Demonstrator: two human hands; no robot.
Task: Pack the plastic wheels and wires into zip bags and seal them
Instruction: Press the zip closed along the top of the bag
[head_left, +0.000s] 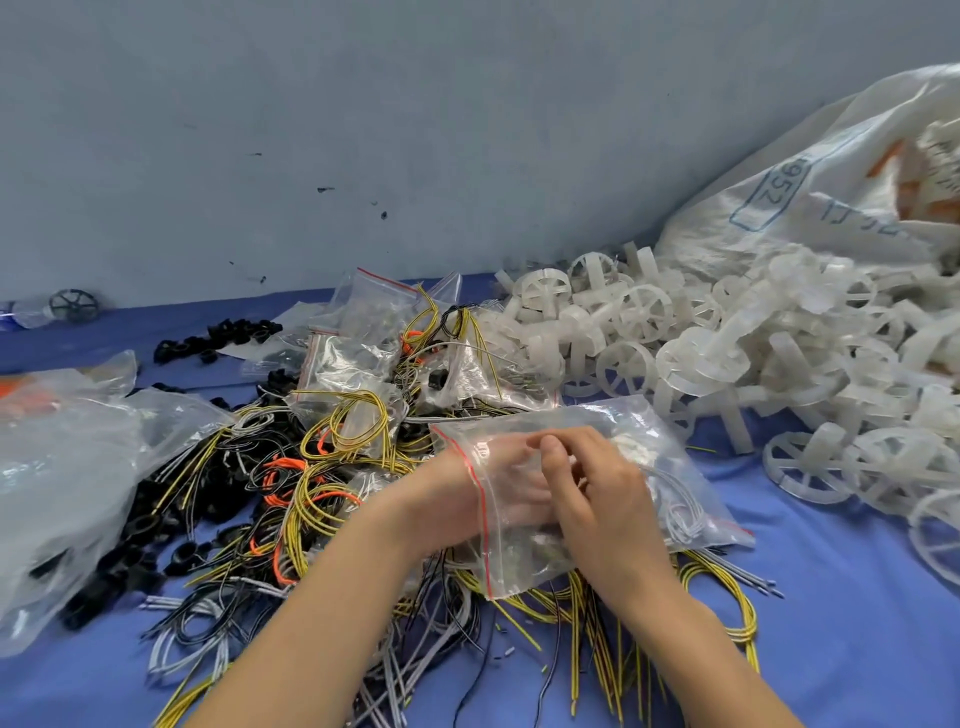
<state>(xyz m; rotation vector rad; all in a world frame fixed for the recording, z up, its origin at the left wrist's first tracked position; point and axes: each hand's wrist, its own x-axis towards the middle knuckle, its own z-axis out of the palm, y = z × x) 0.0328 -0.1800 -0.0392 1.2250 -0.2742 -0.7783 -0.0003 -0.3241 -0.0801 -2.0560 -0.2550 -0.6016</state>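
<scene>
A clear zip bag (670, 457) with a red seal line lies at the centre, over a tangle of wires (332, 467). My left hand (498, 483) is pushed inside the bag through its mouth. My right hand (597, 493) rests on top of the bag and presses it from outside. White wires (680, 504) show through the plastic at the bag's right side. A heap of translucent white plastic wheels (727, 353) spreads across the right of the blue table. Whether my left hand holds anything inside the bag is hidden.
Several filled zip bags (374, 332) lie behind the wires. A large crumpled clear bag (67, 467) sits at left beside black plastic parts (218, 338). A big white woven sack (810, 197) leans at the right. Blue cloth (841, 623) covers the table; a blue wall (363, 130) stands behind.
</scene>
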